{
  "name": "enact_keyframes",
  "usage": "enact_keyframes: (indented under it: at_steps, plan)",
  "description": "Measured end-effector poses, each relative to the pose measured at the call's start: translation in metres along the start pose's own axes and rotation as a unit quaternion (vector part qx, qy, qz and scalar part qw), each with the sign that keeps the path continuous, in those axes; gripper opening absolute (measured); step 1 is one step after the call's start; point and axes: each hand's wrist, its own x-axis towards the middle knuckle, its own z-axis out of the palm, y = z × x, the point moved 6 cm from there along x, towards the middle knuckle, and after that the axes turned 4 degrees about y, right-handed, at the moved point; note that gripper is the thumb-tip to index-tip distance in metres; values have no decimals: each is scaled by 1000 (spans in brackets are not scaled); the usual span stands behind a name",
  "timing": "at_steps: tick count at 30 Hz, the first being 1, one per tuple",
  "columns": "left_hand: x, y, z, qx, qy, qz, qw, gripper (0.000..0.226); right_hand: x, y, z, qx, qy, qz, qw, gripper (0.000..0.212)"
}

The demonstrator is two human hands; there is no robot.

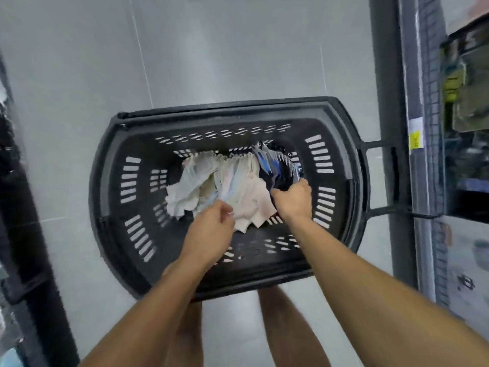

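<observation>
The pale garments (238, 189) lie bunched mid-basket (105, 181), dark garments (277, 170) just right of them; soft, light, floppy, probably best gathered by a bunched handful; left hand (211, 223) pinches pale cloth; right hand (293, 200) clutches dark cloth.

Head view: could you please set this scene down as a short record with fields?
Container: dark slotted basket on the tiled floor
Contents: pale clothes left, dark clothes right
Left hand: holds the pale clothes
Right hand: grips the dark clothes
Beside: shelf rack on the right
</observation>
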Motion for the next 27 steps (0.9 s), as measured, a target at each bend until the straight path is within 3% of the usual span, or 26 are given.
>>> enact_keyframes:
  at_steps: [5,9,13,16,24,27]
  plan:
    - [103,21,58,-30,15,64,997,27,66,22,61,121,49,79,988,88]
    - [135,35,98,-58,-25,81,995,39,79,33,81,206,115,79,969,93]
    - [147,32,109,-40,-33,83,995,47,85,37,82,134,145,85,977,80]
    - [153,24,104,-34,-34,70,996,47,87,35,79,79,142,43,986,72]
    - [162,10,98,-97,-52,36,993,45,103,6,92,43,81,-9,996,95]
    - [163,5,98,-128,-59,36,989,41,110,1,101,34,101,-22,994,86]
